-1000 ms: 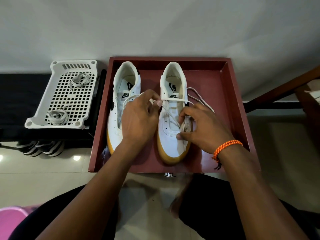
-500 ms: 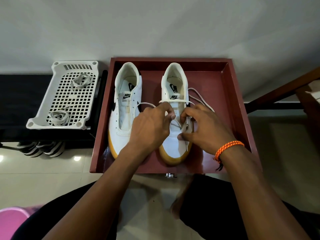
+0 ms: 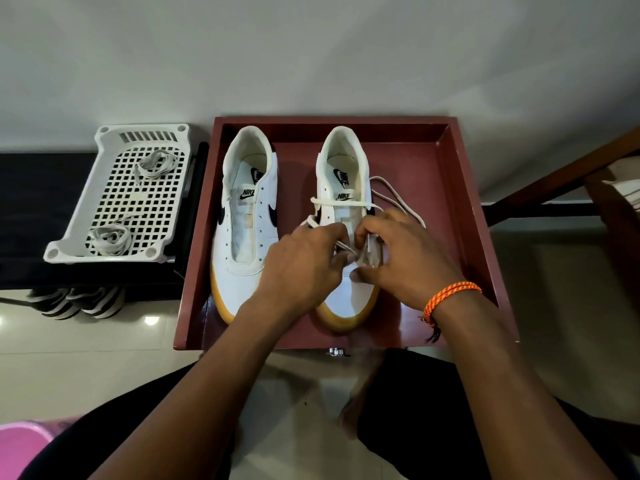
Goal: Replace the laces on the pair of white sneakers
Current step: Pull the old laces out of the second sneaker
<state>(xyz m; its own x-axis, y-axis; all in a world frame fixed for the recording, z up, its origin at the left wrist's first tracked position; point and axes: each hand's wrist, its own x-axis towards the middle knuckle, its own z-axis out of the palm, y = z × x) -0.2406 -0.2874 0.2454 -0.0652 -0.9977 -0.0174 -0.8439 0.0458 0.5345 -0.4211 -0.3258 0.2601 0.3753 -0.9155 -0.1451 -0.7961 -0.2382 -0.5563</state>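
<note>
With the right sneaker (image 3: 346, 292) in the red tray (image 3: 478, 258) (left sneaker (image 3: 242, 258) unlaced), the left hand (image 3: 304, 265) and right hand (image 3: 405, 258) each pinch the white lace (image 3: 341, 201) at its lower eyelets, where uneven pulling would likely twist it or unthread it.

Lacing the right sneaker (image 3: 341, 188) in a red tray (image 3: 465, 216).

Both hands over its eyelets: left hand (image 3: 301, 268) and right hand (image 3: 403, 258) curled, each pinching the white lace (image 3: 341, 202), fingertips almost touching. One lace run across the top eyelets, loose ends trailing right onto the tray. Left sneaker (image 3: 244, 216) just beside, unlaced, tongue bare. Orange bracelet (image 3: 450, 297) on the right wrist. White basket (image 3: 138, 199) left of the tray, holding two coiled laces (image 3: 110, 239).
</note>
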